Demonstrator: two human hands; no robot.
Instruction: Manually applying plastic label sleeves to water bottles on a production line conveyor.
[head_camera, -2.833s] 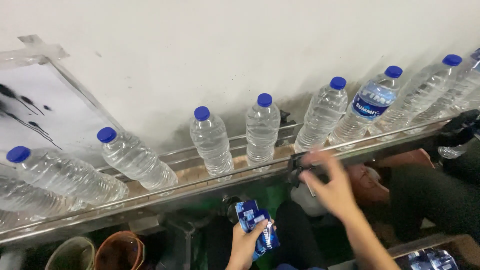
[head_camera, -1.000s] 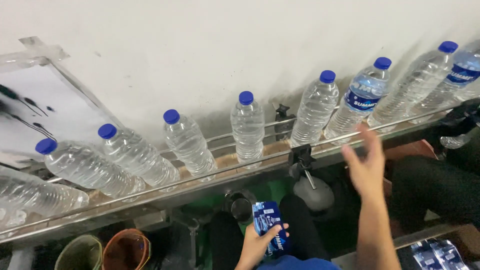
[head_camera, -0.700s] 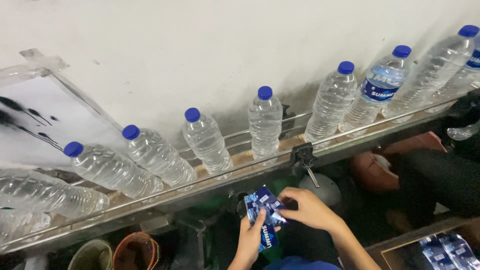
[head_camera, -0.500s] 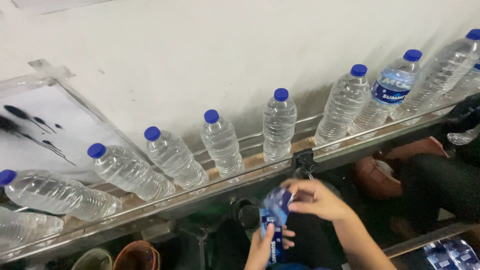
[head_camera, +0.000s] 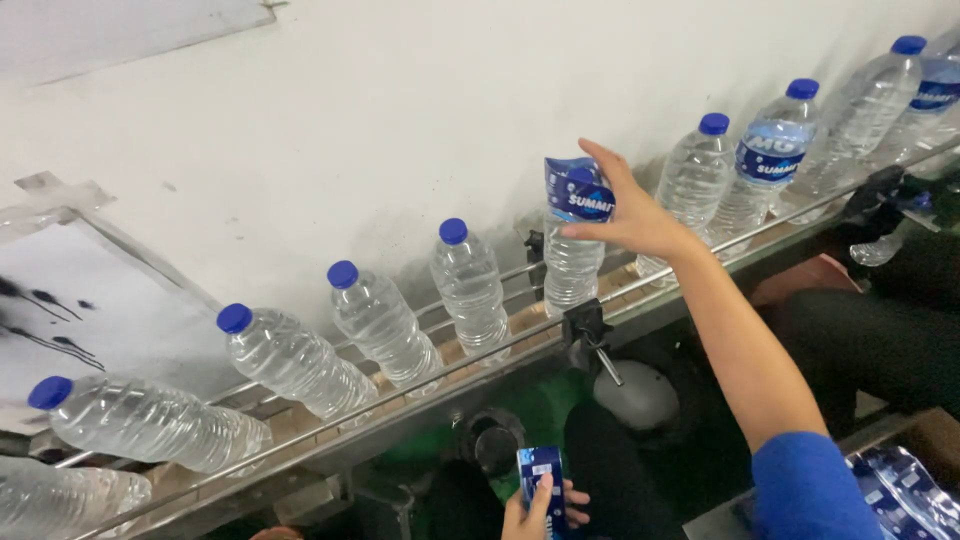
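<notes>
A blue label (head_camera: 578, 192) was gripped by the right hand (head_camera: 628, 212) over a bottle (head_camera: 572, 262) on the conveyor (head_camera: 420, 385); below the conveyor, labels (head_camera: 541, 474), apparently stacked, were clasped in the left hand (head_camera: 535, 508).

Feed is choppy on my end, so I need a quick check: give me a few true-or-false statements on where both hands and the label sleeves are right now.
1. The right hand holds a blue label sleeve over the top of a bottle on the conveyor rail. True.
2. The left hand is empty. False: it holds a stack of blue labels low in the frame.
3. Every bottle left of the right hand already has a label. False: those bottles are bare and clear, like the bare bottle beside it.
4. A labelled bottle stands further right on the line. True.
</notes>
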